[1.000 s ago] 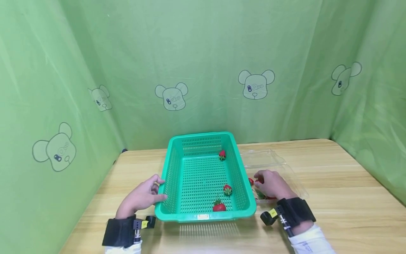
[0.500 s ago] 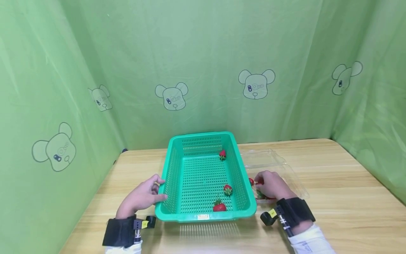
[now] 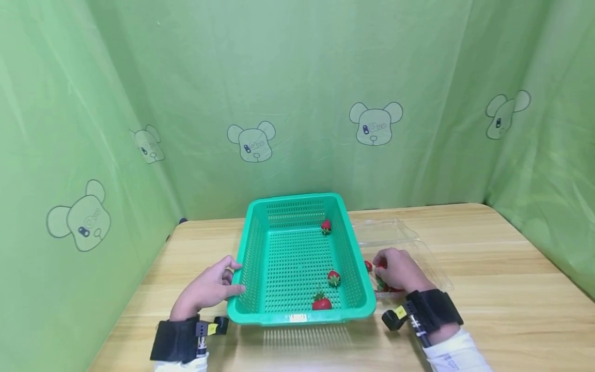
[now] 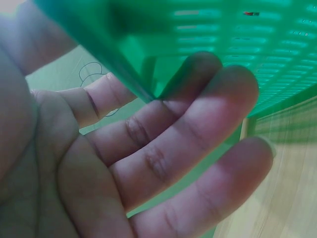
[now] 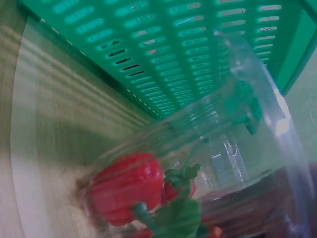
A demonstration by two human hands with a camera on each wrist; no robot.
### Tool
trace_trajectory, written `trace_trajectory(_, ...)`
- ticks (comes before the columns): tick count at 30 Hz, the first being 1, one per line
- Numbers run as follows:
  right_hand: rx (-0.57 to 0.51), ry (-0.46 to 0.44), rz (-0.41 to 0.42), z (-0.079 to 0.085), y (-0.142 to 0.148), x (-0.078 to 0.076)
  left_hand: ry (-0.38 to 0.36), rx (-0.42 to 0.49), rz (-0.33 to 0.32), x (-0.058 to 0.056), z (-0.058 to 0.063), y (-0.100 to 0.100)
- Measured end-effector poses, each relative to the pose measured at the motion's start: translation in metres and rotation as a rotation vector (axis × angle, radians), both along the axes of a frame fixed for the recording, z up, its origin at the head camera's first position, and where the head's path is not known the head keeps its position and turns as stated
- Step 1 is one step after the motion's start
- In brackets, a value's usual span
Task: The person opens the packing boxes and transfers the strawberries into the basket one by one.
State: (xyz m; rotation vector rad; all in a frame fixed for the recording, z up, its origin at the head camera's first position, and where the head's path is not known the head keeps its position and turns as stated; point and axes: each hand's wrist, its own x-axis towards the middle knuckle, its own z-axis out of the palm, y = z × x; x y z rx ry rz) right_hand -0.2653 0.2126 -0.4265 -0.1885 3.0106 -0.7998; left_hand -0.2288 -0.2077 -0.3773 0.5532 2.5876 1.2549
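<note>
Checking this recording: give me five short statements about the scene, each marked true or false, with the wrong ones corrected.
1. Three strawberries show in the basket. True.
2. The left hand is at the basket's far rim. False: it is at the left rim.
3. The right hand is at the clear box. True.
4. The clear box holds nothing. False: at least one red strawberry is in it.
5. Both wrists wear black straps. True.

Green curtains [image 3: 297,57] (round-eared animal outlines [image 3: 375,126]) | pale wooden table [image 3: 506,274]
</note>
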Motion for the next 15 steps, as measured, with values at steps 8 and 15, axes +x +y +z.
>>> trace_trajectory(8, -0.042, -0.004, -0.018, 0.0031, -0.0019, 0.0011, -0.001, -0.014, 0.004, -0.0004, 0.001, 0.0002)
trace_trajectory(15, -0.072, -0.02, -0.027, 0.006, -0.0028, 0.0023, -0.002, -0.011, 0.005, 0.0001, 0.0016, 0.0012)
